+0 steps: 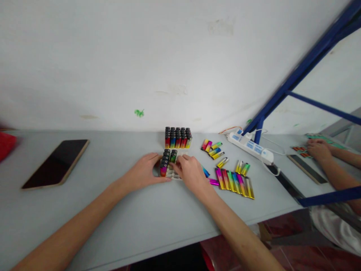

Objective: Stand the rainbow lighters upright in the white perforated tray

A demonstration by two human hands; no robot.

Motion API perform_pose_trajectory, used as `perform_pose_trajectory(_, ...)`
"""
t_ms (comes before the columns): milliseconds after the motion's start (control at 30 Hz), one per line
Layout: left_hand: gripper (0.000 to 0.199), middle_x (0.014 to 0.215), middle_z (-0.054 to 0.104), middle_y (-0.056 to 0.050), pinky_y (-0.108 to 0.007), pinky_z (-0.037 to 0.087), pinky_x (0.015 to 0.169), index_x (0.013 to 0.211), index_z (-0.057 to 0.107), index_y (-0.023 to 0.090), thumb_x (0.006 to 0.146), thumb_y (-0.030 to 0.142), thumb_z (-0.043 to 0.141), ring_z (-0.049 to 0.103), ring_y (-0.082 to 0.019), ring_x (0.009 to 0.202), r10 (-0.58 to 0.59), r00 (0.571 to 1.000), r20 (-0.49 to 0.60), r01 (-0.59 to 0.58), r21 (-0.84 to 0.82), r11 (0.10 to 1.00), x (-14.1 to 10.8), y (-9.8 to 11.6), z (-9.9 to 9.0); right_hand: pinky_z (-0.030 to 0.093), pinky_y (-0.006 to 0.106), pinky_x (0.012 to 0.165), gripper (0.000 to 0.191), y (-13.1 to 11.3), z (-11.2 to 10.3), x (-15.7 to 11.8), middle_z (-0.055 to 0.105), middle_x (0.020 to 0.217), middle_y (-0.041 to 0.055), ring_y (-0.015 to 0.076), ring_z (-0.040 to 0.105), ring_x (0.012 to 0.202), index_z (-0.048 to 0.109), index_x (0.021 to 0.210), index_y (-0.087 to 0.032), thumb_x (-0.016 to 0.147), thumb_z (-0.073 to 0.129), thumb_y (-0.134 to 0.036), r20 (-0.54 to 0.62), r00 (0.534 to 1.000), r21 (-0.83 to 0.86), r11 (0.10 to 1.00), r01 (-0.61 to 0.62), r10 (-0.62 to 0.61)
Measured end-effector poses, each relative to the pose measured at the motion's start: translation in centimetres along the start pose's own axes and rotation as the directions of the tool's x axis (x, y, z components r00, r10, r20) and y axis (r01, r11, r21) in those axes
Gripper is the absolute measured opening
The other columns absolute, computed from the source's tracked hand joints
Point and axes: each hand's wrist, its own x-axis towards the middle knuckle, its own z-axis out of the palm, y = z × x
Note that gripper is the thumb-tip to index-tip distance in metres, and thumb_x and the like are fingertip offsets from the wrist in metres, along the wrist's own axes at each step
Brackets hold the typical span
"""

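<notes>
A white slotted tray (170,173) lies on the grey table, with a row of upright black-topped lighters (164,168) along its left side and a green one (173,156) beside them. My left hand (144,170) curves round the tray's left edge, thumb along the front and fingers behind the lighters. Over the tray's right part is my right hand (190,171), its fingers bent and pinched together near the green lighter; what they hold is hidden. A block of upright lighters (177,141) stands behind the tray. Colourful lighters (233,182) lie flat to the right.
A dark tablet (56,163) lies at the left, near a red object (6,145). A white power strip (250,147) with cables sits at the right, by a blue metal frame (261,130). Beyond it are another person's hands (319,148) and a phone-like slab (307,169).
</notes>
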Motion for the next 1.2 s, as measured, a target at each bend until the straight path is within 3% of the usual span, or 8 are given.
perform_pose_trajectory(133,0.055,0.099,0.072,-0.008,-0.042,0.054,0.089,0.095,0.067,0.022,0.071,0.069,0.082,0.069,-0.032,0.095,-0.009,1.000,-0.011,0.009,0.006,1.000,0.0,0.1,-0.2,0.041,0.030,0.071,0.038,0.7,-0.1,0.2,0.073,0.081,0.0063,0.0188,0.065,0.073,0.072,0.086,-0.018,0.108,0.057,-0.046,0.013,0.998,0.093,0.994,0.059,-0.061)
perform_pose_trajectory(267,0.060,0.103,0.073,-0.009,-0.043,0.055,0.092,0.098,0.069,0.021,0.070,0.072,0.081,0.069,-0.032,0.098,-0.013,1.000,-0.007,0.013,-0.016,1.000,0.1,0.2,-0.3,0.043,0.030,0.071,0.037,3.2,-2.2,-0.5,0.072,0.076,0.0034,0.0179,0.064,0.070,0.071,0.088,-0.019,0.111,0.051,-0.041,-0.189,0.981,0.220,0.976,-0.005,0.048)
perform_pose_trajectory(467,0.064,0.103,0.071,-0.009,-0.045,0.055,0.093,0.098,0.069,0.021,0.071,0.079,0.077,0.068,-0.032,0.096,0.001,1.000,0.004,-0.001,0.004,1.000,0.1,0.2,-0.1,0.053,0.036,0.079,0.020,8.1,-6.6,-8.4,0.078,0.093,0.0079,0.0244,0.071,0.081,0.075,0.104,-0.022,0.101,0.063,-0.038,-0.191,0.956,0.184,0.965,-0.187,0.221)
perform_pose_trajectory(567,0.065,0.101,0.071,-0.009,-0.044,0.054,0.094,0.097,0.068,0.021,0.071,0.080,0.076,0.068,-0.032,0.096,-0.014,1.000,-0.003,0.014,0.037,0.999,0.1,0.4,0.0,0.054,0.044,0.090,0.015,9.0,-6.4,-11.8,0.076,0.106,0.0108,0.0304,0.071,0.098,0.077,0.107,-0.024,0.095,0.072,-0.031,-0.115,0.977,0.031,0.983,-0.179,0.182)
perform_pose_trajectory(700,0.064,0.098,0.071,-0.008,-0.044,0.054,0.092,0.097,0.068,0.021,0.071,0.080,0.076,0.067,-0.032,0.092,-0.014,1.000,-0.016,0.014,0.042,0.999,0.2,0.5,0.0,0.053,0.054,0.095,0.018,8.6,-4.8,-12.7,0.073,0.118,0.0139,0.0361,0.068,0.112,0.080,0.110,-0.025,0.092,0.075,-0.024,-0.117,0.969,-0.103,0.968,-0.229,0.216)
perform_pose_trajectory(867,0.064,0.100,0.072,-0.009,-0.045,0.055,0.092,0.098,0.067,0.021,0.072,0.079,0.076,0.069,-0.033,0.094,-0.005,0.999,-0.034,0.006,0.036,0.999,0.3,0.4,0.0,0.055,0.050,0.101,0.013,9.0,-4.2,-11.8,0.073,0.119,0.0123,0.0304,0.070,0.113,0.077,0.104,-0.024,0.092,0.074,-0.030,-0.184,0.952,0.193,0.959,-0.209,0.244)
perform_pose_trajectory(1033,0.066,0.099,0.073,-0.009,-0.047,0.056,0.092,0.096,0.068,0.021,0.071,0.082,0.074,0.069,-0.033,0.092,0.005,0.999,-0.050,-0.004,0.024,1.000,0.3,0.5,-0.1,0.061,0.043,0.089,0.040,10.2,-4.7,-10.3,0.080,0.104,0.0105,0.0279,0.076,0.098,0.074,0.104,-0.021,0.083,0.083,-0.053,-0.044,0.890,0.753,0.601,-0.268,0.453)
perform_pose_trajectory(1200,0.065,0.099,0.074,-0.008,-0.045,0.057,0.090,0.098,0.070,0.023,0.069,0.081,0.076,0.069,-0.032,0.091,0.007,0.998,-0.061,-0.007,0.013,1.000,0.3,0.3,-0.1,0.060,0.039,0.093,0.040,9.7,-7.2,-5.5,0.078,0.110,0.0069,0.0246,0.074,0.106,0.076,0.109,-0.024,0.079,0.087,-0.048,-0.075,0.872,0.898,0.413,-0.152,0.483)
